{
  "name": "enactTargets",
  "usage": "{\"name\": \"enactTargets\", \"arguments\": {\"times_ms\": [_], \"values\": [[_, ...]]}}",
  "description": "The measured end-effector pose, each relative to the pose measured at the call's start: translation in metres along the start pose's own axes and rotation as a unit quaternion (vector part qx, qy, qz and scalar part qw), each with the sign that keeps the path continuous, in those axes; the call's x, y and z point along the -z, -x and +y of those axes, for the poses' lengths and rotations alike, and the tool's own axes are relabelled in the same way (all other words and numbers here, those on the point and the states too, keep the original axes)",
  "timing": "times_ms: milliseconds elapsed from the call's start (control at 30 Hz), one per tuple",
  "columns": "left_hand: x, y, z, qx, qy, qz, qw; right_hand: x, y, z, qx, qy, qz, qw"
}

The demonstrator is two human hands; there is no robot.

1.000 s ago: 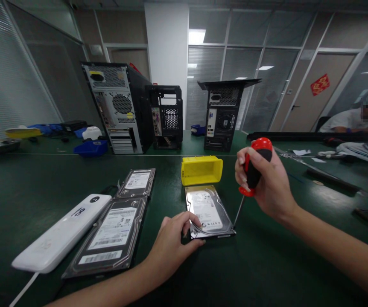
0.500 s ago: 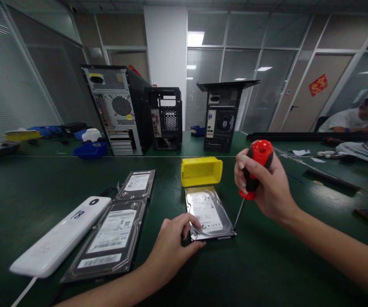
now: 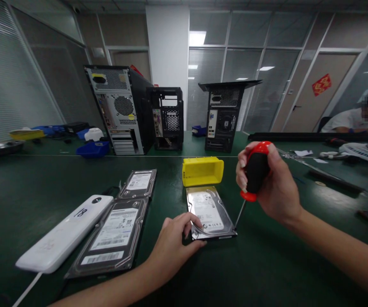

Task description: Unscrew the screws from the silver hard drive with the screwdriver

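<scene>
Left hand point(image 3: 174, 243) fingers pinning near corner of silver label-topped hard drive point(image 3: 208, 212) flat on green tabletop point(image 3: 261, 264). Right hand point(image 3: 269, 183) wrapped around red-and-black screwdriver point(image 3: 252, 177), tip at right corner screw. Best kept vertical, pressing down. Yellow plastic bin point(image 3: 202, 170) behind.

The white device point(image 3: 64, 236) bears "18"; the hard-drive labels are too small to read.

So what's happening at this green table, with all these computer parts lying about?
A person is working on a hard drive lying flat on the table. The left hand steadies its near corner, while the right hand grips a red-and-black screwdriver, tip at the drive's near right corner. Two more drives lie to the left, a yellow bin behind.
</scene>
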State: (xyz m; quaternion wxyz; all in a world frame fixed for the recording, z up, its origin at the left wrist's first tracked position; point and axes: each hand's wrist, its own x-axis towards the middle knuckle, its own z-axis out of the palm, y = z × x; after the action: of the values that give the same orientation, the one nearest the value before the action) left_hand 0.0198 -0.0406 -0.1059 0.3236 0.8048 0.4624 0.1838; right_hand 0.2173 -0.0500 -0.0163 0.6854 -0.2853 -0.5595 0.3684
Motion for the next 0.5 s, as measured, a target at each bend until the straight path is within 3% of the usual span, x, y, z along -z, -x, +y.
{"name": "enactTargets", "arguments": {"times_ms": [500], "values": [[-0.0037, 0.0002, -0.0052, -0.002, 0.012, 0.014, 1.000, 0.0025, 0.0022, 0.0021, 0.036, 0.037, 0.021, 0.998]]}}
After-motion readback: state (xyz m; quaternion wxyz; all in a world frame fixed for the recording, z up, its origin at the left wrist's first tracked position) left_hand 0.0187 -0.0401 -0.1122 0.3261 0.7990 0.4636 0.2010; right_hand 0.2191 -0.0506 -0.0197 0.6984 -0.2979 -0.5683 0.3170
